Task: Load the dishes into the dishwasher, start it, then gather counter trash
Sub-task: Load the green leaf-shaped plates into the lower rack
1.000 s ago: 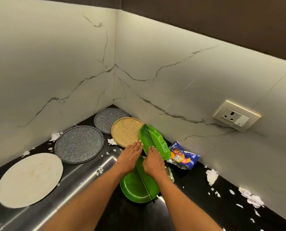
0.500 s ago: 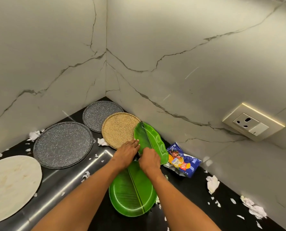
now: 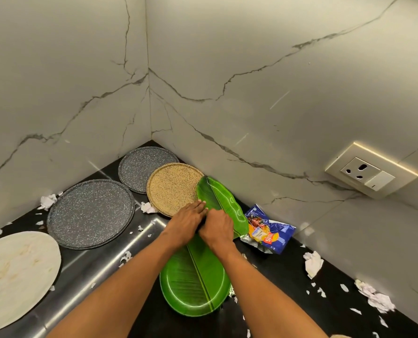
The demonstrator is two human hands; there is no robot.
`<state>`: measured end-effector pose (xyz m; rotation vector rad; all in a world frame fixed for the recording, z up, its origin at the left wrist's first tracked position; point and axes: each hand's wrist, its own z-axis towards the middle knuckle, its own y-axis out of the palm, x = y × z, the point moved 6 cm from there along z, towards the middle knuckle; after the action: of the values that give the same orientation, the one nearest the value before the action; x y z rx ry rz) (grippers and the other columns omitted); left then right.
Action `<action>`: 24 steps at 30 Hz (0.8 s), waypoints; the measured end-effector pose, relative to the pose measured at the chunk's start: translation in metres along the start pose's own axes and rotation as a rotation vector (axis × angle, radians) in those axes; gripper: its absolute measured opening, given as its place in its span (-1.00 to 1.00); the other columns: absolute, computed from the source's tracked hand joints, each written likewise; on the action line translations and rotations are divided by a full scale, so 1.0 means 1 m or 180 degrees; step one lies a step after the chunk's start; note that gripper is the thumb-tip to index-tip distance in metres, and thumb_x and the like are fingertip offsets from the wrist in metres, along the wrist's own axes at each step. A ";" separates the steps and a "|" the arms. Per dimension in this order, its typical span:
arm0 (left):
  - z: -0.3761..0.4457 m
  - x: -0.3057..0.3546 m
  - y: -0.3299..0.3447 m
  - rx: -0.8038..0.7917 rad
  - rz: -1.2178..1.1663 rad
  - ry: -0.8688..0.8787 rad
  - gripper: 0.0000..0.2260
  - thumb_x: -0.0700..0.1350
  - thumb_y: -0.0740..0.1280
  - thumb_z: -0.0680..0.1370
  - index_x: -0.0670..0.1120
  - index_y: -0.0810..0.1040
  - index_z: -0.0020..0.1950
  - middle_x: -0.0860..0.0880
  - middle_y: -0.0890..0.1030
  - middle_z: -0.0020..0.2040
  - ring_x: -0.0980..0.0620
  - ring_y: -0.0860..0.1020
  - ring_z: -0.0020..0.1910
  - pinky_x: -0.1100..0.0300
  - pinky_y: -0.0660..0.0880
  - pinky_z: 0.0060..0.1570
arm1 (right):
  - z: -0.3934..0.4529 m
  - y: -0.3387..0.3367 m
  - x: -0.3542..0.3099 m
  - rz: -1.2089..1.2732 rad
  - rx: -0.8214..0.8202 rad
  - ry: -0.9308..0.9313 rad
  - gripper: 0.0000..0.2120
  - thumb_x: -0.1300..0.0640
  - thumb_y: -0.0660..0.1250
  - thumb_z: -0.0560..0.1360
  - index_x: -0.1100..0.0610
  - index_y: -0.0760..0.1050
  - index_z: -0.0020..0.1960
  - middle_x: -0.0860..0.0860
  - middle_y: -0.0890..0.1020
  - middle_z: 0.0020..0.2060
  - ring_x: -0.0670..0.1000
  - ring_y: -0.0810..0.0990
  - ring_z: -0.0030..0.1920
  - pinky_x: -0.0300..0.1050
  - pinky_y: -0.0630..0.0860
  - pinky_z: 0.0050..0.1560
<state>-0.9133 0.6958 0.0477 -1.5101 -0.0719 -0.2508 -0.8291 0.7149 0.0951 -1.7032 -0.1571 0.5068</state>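
Meeting at mid-frame, the left hand (image 3: pixel 187 222) lies flat-fingered and the right hand (image 3: pixel 217 228) curled on two overlapping green leaf plates (image 3: pixel 195 276); whether the right grips is unclear. Plates run lengthwise from lower centre toward the corner.

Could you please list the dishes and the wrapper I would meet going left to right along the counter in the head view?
White plate → large grey speckled plate → small grey speckled plate → tan speckled plate → far green leaf plate → blue snack wrapper. The near green leaf plate overlaps several, so I left it out.
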 end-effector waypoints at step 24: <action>-0.041 0.030 -0.090 0.0730 0.0037 0.0121 -0.80 -0.39 0.46 0.39 -0.12 0.55 -0.24 -0.07 0.58 -0.32 -0.09 0.56 -0.30 0.08 0.38 -0.37 | -0.086 -0.054 0.005 0.0378 0.1346 -0.0621 -0.82 0.39 0.38 0.27 0.18 0.66 -0.22 0.08 0.64 -0.38 0.17 0.60 -0.43 -0.03 0.51 -0.50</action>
<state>-0.9076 0.6478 0.1393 -1.2769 -0.0595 -0.2533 -0.7797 0.6497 0.1560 -1.2540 -0.0814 0.7393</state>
